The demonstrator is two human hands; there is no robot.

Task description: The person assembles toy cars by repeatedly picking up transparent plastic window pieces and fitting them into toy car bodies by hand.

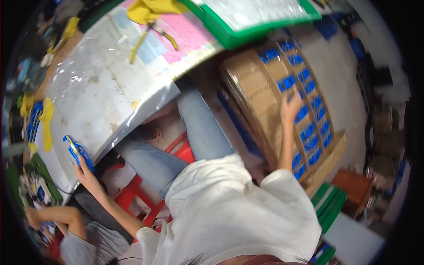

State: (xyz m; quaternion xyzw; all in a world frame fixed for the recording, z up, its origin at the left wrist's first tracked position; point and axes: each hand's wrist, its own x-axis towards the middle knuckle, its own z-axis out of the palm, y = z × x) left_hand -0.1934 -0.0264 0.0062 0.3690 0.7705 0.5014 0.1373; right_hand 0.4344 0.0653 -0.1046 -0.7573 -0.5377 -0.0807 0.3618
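Left hand grips blue bundle at tabletop's near edge; right hand at carton of blue pieces

Head view. Blue bundle [80,153]: bright blue, crumpled-looking, thin yellow part along it, detail blurred. Sits over the tabletop [95,90] near edge, toward the left end. Left hand [82,171] has fingers closed on its lower part. Right hand [291,106] is over the carton [260,99], fingers partly bent among the blue pieces [308,131]; can't tell if it holds one or only touches.

Counts: one bundle in the left hand; one pair of pliers [152,31], yellow handles spread, toward the tabletop's right end and back from the near edge, at the pink paper [187,37]; one yellow cloth-like item [152,9] just beside the pliers' head; one green tray [227,39]; one carton. Blue pieces in the carton: about sixteen show, blur makes it rough.

Containers: green tray at the tabletop's right end, clear shiny plastic-looking material inside, single items not countable. Carton is off the tabletop, past the right end of the near edge; brown, divided into rows of cells, blue pieces mostly along its right half, brown surfaces on the left half.
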